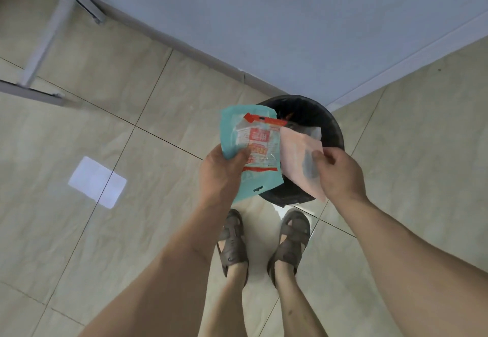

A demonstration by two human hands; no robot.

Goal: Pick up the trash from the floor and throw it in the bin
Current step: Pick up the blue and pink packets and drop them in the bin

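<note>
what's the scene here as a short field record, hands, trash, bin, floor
left hand: grip closed on a teal packet and a red-and-white wrapper, held together
right hand: grip pinching a pink packet
bin: black, round, lined, in the wall corner, some trash already inside
position: all three pieces held above the bin, not yet dropped
floor: beige tiles, bright light patch to the left
feet: brown sandals just before the bin
</note>
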